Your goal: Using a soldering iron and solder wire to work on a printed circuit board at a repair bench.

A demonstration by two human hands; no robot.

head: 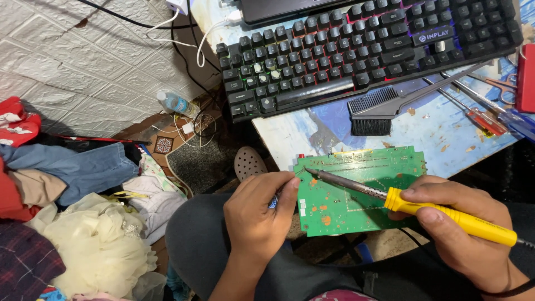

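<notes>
We pinch the green circuit board [356, 189] in our left hand [259, 214]; our right hand [462, 223] grips a yellow soldering iron [412, 203], tip on the board, below the surface [434, 134].

Blue worn table [446, 139], black keyboard [362, 50], black brush [390, 106], red-handled screwdrivers [479, 114]

keyboard [368, 50] top cropped, red case [526, 78] cut off

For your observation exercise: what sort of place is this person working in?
Probably a home room used as a makeshift electronics repair spot: a green circuit board under a yellow-handled soldering iron, a keyboard on the worn table, clothes heaped on the floor.
</notes>
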